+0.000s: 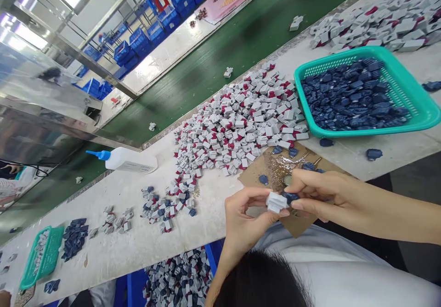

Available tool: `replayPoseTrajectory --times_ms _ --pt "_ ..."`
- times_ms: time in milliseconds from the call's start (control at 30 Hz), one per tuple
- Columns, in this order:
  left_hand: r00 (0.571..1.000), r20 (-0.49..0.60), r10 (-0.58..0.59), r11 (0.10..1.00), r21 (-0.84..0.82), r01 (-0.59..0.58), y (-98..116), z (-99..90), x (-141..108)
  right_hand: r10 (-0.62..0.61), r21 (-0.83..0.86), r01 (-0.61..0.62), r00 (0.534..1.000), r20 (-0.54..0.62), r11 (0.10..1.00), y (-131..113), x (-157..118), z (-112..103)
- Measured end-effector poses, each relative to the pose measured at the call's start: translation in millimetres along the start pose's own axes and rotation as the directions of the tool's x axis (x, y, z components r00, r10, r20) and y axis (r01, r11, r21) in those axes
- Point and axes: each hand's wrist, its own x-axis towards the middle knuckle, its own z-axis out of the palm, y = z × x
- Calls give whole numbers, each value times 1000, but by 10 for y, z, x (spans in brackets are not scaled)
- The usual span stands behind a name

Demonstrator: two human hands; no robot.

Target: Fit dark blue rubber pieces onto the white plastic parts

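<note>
My left hand (246, 217) pinches a small light-grey plastic part (276, 202) between thumb and fingers. Just to its right, my right hand (317, 194) grips a small dark-blue piece (291, 198) that meets the grey part's side; whether the two are joined I cannot tell. Below both hands lies a brown cardboard sheet (251, 176) smeared with shiny, wet-looking glue. A few loose blue pieces (263, 179) rest on that sheet. Beyond it spreads a large heap of grey parts with dark-red bits (237, 119).
A green basket (425, 114) of blue pieces stands right. A white glue bottle (131, 160) with blue nozzle lies left of the heap. Behind runs a green conveyor belt (193, 77) carrying scattered parts. A blue bin (136, 288) of parts sits below the table edge. Another green basket (51, 252) stands far left.
</note>
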Motion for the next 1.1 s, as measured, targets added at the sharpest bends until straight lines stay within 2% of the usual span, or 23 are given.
replayPoseTrajectory --times_ms 133,300,433,533,567,633,700,733,767,800,867,933,1000,1100 --pt "999 48 15 998 57 -18 -42 0 12 -29 -68 30 999 17 997 50 8 -5" --pt "990 114 -78 997 35 75 -152 27 18 11 -64 -7 998 60 998 148 24 41" --pt "979 199 41 980 183 -78 -203 22 6 61 84 -69 993 101 994 133 77 59" --pt "975 147 169 961 196 -196 -252 43 19 39 110 -54 990 135 993 90 119 31" --pt "971 109 211 953 199 -229 -273 56 27 22 84 -32 993 113 996 73 137 17" --pt "956 68 284 931 220 -292 -305 90 50 -5 77 11 997 -76 997 24 188 1" --pt "943 109 315 915 229 -332 -303 132 76 28 201 37 950 -311 979 -57 265 22" --pt "936 138 325 909 228 -349 -284 155 90 76 299 44 922 -379 953 -106 310 52" --pt "927 163 339 901 227 -370 -255 181 105 138 404 30 915 -380 914 -158 356 92" --pt "915 179 362 889 227 -397 -220 209 119 203 505 -16 926 -318 863 -207 399 139" --pt "882 183 434 853 233 -468 -152 269 140 292 650 -147 949 -120 746 -283 461 238" --pt "840 161 519 802 249 -543 -126 326 139 312 704 -239 950 26 669 -319 484 314" --pt "825 119 553 780 276 -562 -165 373 111 291 710 -246 955 60 660 -323 475 353" --pt "852 39 522 816 268 -512 -300 420 44 277 691 -221 960 32 689 -300 448 367"
